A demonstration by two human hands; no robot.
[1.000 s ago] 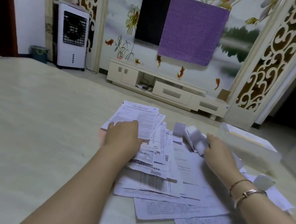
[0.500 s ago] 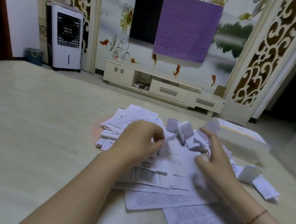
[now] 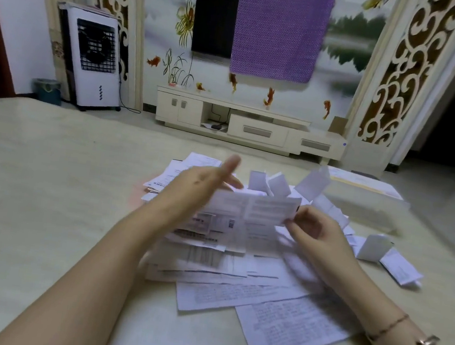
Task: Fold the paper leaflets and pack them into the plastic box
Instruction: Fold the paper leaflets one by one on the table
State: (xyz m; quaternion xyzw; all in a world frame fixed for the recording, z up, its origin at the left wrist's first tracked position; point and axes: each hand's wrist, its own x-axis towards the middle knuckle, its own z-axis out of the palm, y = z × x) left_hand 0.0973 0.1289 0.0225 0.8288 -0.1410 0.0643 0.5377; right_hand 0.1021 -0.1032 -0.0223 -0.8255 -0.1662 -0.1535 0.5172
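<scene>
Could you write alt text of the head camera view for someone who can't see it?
Two hands, left hand and right hand, hold a paper leaflet above a scattered pile of leaflets on a table, plastic box behind.

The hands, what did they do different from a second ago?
Both hands came up off the paper pile. The left hand and right hand now hold one leaflet between them, lifted above it. The plastic box and the folded leaflets stayed put.
</scene>
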